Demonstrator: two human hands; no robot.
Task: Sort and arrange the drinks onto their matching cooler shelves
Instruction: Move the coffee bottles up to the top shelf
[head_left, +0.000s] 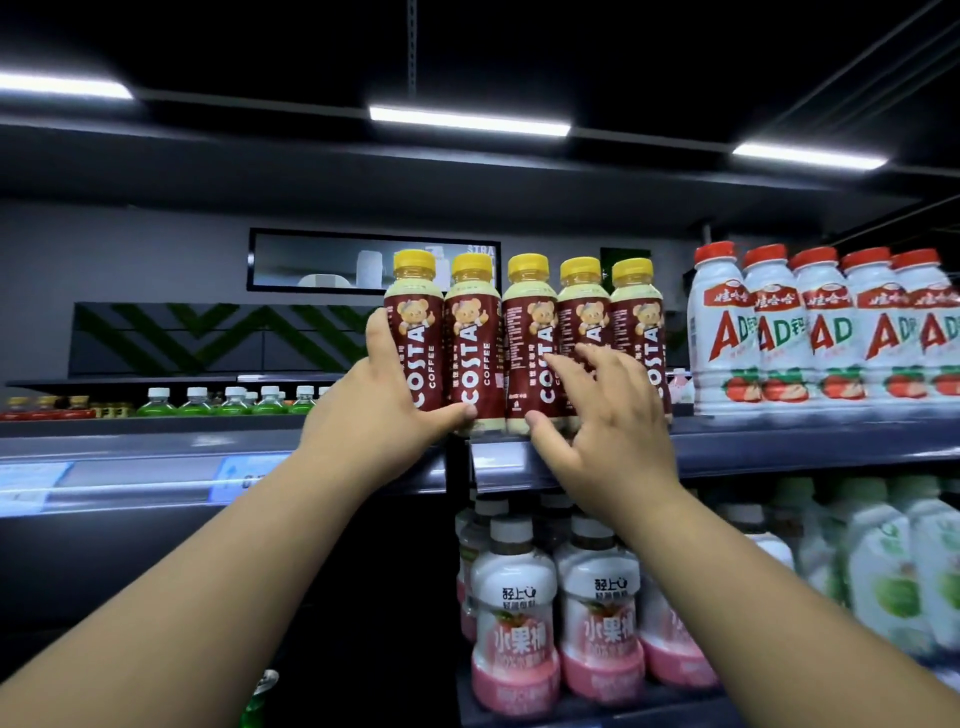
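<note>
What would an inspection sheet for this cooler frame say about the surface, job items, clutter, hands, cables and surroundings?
Surface: dark top shelf, carrying two rows of bottles.
Job's things: five Costa coffee bottles upright in a row, yellow caps; AD milk bottles in a row to their right; pink fruit drinks on the shelf below.
Clutter: one small pale bottle behind the gap between the two rows.
Hands: left hand grips the leftmost Costa bottles; right hand, fingers spread, touches the middle ones.
Cables: nothing seen.
Surroundings: green drinks on a far shelf at left; ceiling lights on.
</note>
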